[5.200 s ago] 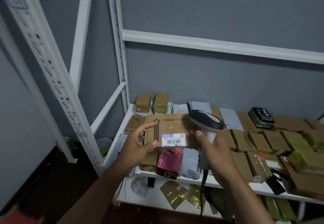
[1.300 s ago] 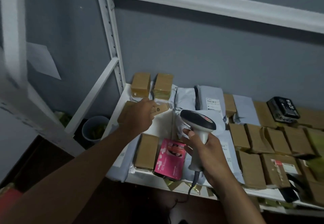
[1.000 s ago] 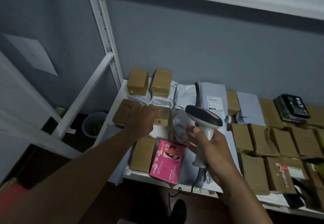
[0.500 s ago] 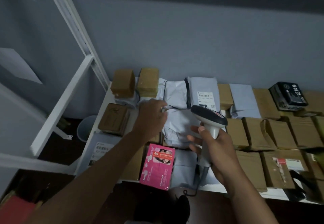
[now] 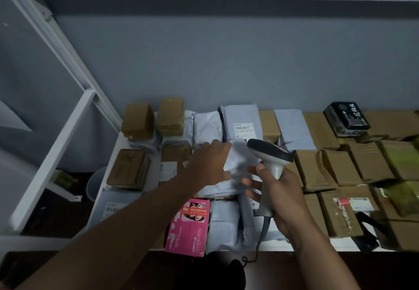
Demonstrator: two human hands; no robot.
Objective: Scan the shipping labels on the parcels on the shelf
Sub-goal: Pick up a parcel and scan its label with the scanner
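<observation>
Parcels cover a white shelf [image 5: 344, 247]: brown cardboard boxes, grey poly mailers and a pink box [image 5: 189, 225]. My left hand [image 5: 207, 165] reaches over the middle of the shelf and grips the edge of a crumpled grey mailer [image 5: 237, 165], which looks blurred and partly raised. My right hand [image 5: 286, 195] holds a grey handheld scanner [image 5: 271, 154] by its handle, just right of that mailer, its dark head pointing left over it. The scanner's cable hangs below the shelf's front edge. Behind the hands, a grey mailer [image 5: 243, 124] lies with its printed label facing up.
A flat brown box with a white label [image 5: 174, 160] lies left of my left hand. A black box [image 5: 347, 118] sits at the back right. White slotted shelf posts [image 5: 65, 47] rise on the left, and a bin [image 5: 96, 184] stands on the floor below.
My left hand let go of the flat brown box, moved right and took hold of the grey mailer. The scanner stayed in my right hand. The camera tilted further down.
</observation>
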